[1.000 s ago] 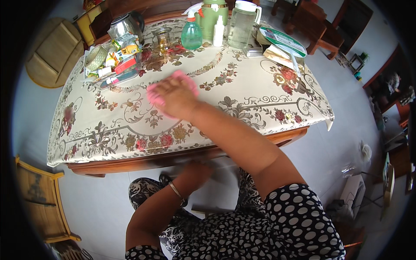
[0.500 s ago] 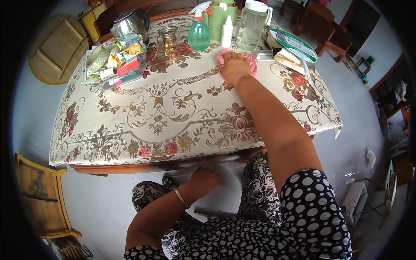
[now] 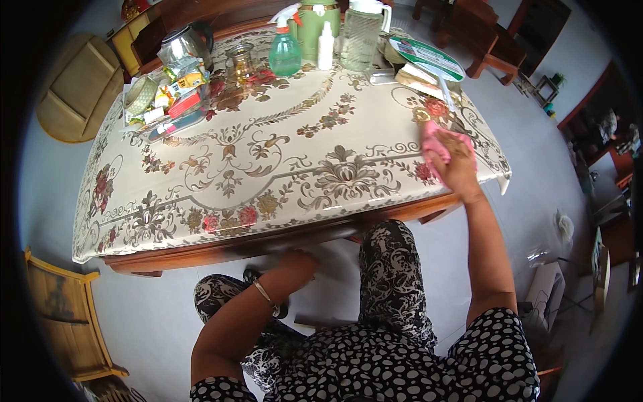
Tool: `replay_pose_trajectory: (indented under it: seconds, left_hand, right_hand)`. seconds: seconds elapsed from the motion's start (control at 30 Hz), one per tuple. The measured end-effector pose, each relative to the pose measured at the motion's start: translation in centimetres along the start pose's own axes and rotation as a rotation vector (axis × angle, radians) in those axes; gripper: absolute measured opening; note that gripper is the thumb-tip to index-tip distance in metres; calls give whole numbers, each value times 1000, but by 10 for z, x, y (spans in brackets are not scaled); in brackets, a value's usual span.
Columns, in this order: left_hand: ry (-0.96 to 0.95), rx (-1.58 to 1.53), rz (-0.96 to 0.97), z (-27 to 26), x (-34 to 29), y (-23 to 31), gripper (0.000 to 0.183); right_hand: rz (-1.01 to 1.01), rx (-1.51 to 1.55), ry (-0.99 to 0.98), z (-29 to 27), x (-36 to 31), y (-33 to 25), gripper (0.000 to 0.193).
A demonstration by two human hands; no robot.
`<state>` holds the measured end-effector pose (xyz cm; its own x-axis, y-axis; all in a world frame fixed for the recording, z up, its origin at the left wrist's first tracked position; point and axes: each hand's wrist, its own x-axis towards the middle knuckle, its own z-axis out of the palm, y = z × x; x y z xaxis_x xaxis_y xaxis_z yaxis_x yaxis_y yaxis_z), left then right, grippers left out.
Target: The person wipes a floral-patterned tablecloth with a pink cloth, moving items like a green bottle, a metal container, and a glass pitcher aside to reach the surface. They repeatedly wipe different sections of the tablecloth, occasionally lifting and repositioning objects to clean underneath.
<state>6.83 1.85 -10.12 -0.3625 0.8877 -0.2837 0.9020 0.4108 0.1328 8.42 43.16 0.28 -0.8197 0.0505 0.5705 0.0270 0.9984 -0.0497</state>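
One right grip [image 3: 458, 162] clasps a bunched pink cloth [image 3: 431, 137]; left grip [image 3: 299, 266] too blurred to tell.

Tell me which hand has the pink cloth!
The right hand, over the tablecloth near its front right corner, holds the pink cloth; the left hand, below a bangle, shows none.

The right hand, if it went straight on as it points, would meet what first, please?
The right hand would probably meet the green fan's handle or the pale stack near it; depth is unclear.
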Motion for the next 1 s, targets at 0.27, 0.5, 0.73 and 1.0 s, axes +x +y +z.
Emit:
replay_pose_trajectory:
  seconds: [0.27,0.5,0.73,1.0]
  left_hand:
    - [-29,22,-1,-6,-6,2,33]
    - [-5,-34,-35,-1,-17,1,31]
    - [93,-77,17,-2,-15,5,19]
    - [68,-34,-85,1,-13,-8,21]
  right_hand:
    - [558,-296,-46,-24,-43,147,53]
    - [224,-101,35,4,-15,21,40]
    - [-248,311,-10,38,28,-156,43]
    - [-565,447,-304,61,79,-330,55]
